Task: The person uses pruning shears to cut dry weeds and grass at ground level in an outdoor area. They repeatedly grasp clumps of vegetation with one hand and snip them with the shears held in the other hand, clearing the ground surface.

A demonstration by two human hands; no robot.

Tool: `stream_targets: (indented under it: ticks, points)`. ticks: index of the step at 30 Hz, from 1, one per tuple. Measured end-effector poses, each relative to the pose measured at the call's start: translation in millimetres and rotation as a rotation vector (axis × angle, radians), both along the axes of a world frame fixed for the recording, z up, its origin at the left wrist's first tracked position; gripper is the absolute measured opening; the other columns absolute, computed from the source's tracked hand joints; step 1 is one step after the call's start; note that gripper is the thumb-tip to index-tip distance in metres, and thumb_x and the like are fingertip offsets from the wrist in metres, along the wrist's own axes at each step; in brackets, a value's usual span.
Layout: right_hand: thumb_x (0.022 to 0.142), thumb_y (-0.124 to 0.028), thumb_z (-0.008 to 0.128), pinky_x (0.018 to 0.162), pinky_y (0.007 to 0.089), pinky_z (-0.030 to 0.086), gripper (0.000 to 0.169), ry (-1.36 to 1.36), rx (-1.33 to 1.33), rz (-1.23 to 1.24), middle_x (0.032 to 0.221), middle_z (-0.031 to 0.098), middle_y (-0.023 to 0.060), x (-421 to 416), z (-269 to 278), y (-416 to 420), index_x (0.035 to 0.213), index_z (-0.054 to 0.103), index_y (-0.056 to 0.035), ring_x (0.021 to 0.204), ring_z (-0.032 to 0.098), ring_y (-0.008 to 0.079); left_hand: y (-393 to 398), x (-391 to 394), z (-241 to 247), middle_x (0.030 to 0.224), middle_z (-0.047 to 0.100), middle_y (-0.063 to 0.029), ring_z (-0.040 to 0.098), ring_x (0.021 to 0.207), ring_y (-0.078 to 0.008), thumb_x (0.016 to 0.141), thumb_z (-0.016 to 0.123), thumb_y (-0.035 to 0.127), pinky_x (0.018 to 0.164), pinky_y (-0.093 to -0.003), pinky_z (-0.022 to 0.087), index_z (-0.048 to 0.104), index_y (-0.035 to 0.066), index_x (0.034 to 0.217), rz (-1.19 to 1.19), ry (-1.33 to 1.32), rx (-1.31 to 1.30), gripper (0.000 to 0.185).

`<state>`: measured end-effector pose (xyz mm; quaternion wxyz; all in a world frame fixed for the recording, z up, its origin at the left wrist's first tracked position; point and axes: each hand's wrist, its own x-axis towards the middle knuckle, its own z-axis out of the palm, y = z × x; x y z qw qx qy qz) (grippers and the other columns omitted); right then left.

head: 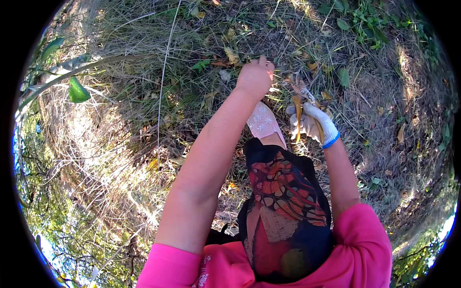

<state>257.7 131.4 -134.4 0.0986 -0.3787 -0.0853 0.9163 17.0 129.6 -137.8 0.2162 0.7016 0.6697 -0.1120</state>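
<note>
My bare left hand [255, 78] reaches down over the grass just beyond my foot. Its fingers are bent, and the palm side is hidden, so whether they hold anything cannot be seen. To its right, my right hand [310, 124] wears a pale knit glove with a blue cuff edge. It grips a pair of pruning shears [298, 111] by the yellow-brown handles. The metal blades point away from me, close above the ground, and their tips blend into the dry grass. A pink mesh shoe [262, 120] is partly covered by my left forearm.
Dry grass [201, 118] with scattered fallen leaves covers the ground. A thin pale stalk [164, 79] rises left of my left arm. At the far left a branch [72, 73] with a green leaf [77, 90] juts in. Low green plants [363, 25] grow at the upper right.
</note>
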Motion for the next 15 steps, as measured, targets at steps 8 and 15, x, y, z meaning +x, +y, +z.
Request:
stream_targets:
  ticks: [8, 15]
  points:
    - [0.088, -0.031, 0.063, 0.060, 0.0319, 0.057, 0.039, -0.200, 0.071, 0.419, 0.083, 0.067, 0.0116, -9, -36, 5, 0.107, 0.060, 0.0031, 0.070, 0.067, 0.0194, -26, -17, -24, 0.088, 0.066, -0.0157, 0.063, 0.085, -0.0356, 0.090, 0.049, 0.023, 0.076, -0.0468, 0.049, 0.067, 0.007, 0.092, 0.572, -0.332, -0.072, 0.024]
    - [0.088, -0.030, 0.064, 0.058, 0.0340, 0.057, 0.037, -0.243, 0.064, 0.448, 0.084, 0.066, 0.0112, -29, -28, 24, 0.107, 0.058, 0.0018, 0.068, 0.066, 0.0183, -59, -5, -27, 0.069, 0.049, 0.0037, 0.041, 0.060, -0.0061, 0.093, 0.053, 0.021, 0.055, -0.0242, 0.034, 0.069, 0.003, 0.097, 1.162, -0.967, -0.312, 0.024]
